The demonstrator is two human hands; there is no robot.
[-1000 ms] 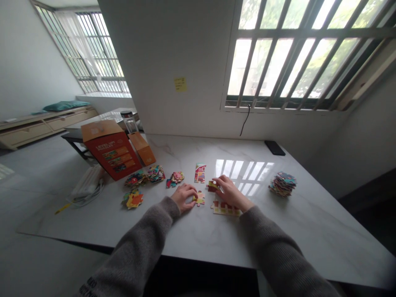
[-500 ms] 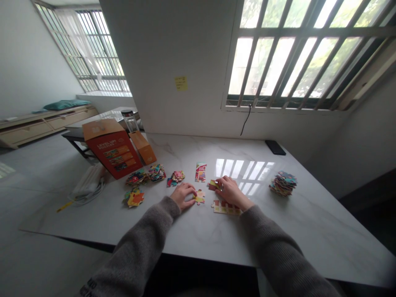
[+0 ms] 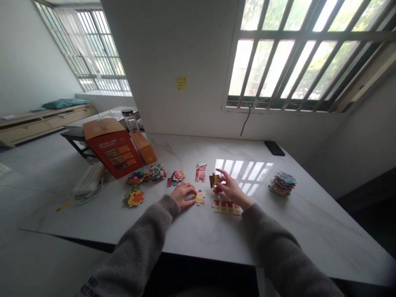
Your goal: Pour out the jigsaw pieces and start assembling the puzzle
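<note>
1. the right hand [image 3: 231, 190] pinches a red and yellow jigsaw piece [image 3: 214, 180] between thumb and fingertips, with the index finger reaching up past it. the piece is raised off the table and tilted, a hold that seems to turn its printed face into view.
2. the left hand [image 3: 184, 196] lies low on the marble tabletop [image 3: 312, 231], its fingers pressed together and slightly curled. their tips are at the edge of a small joined jigsaw cluster [image 3: 199, 197]. i cannot tell whether they press on it, though the pose looks like steadying.
3. a row of joined red and cream pieces [image 3: 227, 208] lies on the table just below the raised piece, and a joined strip showing a red barn [image 3: 200, 172] lies above the cluster, each probably kept flat and separate so it stays intact.
4. loose pieces sit in small heaps [image 3: 156, 173] to the left, apparently kept apart by picture, with a taller stack of pieces [image 3: 282, 184] well off to the right.
5. an orange-red puzzle box [image 3: 113, 149] stands at the far left of the table, its printed pictures facing the person, perhaps for easy reference.
</note>
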